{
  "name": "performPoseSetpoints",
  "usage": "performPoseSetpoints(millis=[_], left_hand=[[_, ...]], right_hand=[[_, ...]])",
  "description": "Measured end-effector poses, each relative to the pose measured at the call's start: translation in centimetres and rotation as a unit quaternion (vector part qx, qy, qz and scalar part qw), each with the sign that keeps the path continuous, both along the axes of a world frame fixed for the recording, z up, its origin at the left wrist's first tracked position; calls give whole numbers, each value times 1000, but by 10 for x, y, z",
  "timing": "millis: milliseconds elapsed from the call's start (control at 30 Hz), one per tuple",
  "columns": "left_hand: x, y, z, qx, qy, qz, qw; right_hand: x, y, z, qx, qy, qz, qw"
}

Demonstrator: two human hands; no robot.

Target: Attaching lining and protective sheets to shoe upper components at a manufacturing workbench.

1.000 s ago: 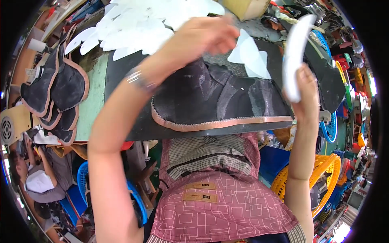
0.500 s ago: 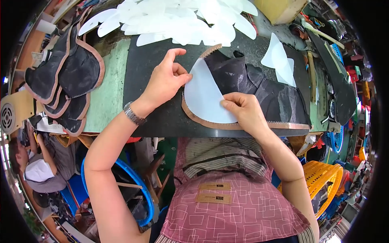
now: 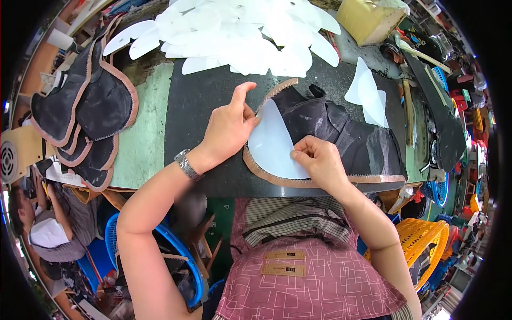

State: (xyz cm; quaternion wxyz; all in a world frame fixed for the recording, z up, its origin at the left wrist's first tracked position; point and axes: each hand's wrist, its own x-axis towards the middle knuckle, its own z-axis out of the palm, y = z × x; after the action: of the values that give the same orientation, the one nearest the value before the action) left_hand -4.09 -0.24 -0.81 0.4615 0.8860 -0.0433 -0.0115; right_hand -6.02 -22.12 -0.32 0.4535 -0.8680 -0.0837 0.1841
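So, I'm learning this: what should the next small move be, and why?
Perhaps smooth the white sheet onto the black piece: the right hand holds its straight side, the left hand touches its curve, whose lower part sits just inside the brown border.

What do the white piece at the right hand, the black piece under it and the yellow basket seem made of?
White piece: probably thin plastic sheet or stiff card; smooth, crisp-edged, faint sheen.
Black piece: likely leather or imitation; dull, creased, with pale smears.
Yellow basket: apparently moulded plastic, judging by its evenly coloured, perforated wall.
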Motion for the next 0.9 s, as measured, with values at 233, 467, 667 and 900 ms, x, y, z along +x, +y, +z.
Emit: performPoseSetpoints(millis=[233,467,667,900], left_hand=[[0,-5,0,319,-284,-74,901],[-11,-23,0,225,-263,-328,879],[-1,-27,9,267,-177,-366,874],[9,-91,17,184,-366,-315,856]], right_hand=[[4,6,2,-17,-52,4,998],[-11,-1,-2,-210,-274,129,929],[-19,-55,0,-164,-454,306,821],[93,-47,58,164,-173,-2,971]])
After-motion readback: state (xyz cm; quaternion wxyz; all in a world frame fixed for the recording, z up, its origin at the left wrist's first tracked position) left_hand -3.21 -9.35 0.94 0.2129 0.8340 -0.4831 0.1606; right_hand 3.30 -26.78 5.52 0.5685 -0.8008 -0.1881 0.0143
